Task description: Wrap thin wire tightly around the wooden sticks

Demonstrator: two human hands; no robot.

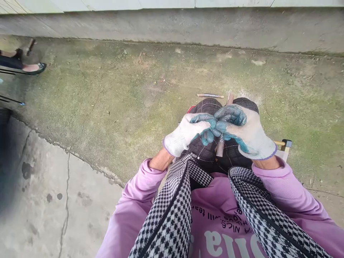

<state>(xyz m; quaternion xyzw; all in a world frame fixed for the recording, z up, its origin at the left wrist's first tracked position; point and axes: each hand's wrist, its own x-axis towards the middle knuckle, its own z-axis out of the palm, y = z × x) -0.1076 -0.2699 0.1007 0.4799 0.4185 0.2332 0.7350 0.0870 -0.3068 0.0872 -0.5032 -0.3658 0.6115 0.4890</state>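
A short wooden stick stands out above and below my hands over my lap, with a silvery wrapping showing near its lower end. My right hand, in a white glove with blue-green coated fingers, is closed over the stick's middle. Against it, fingertips touching, is my left hand in a matching glove, its fingers pinched together. What lies between those left fingertips is hidden. Beyond my knees, a thinner stick with a dark, shiny wrapping round its middle lies on the ground.
A low concrete wall base runs across the far side of the mossy ground. Another person's foot shows at the left, with a piece of wood near it. Cracked concrete lies at the lower left.
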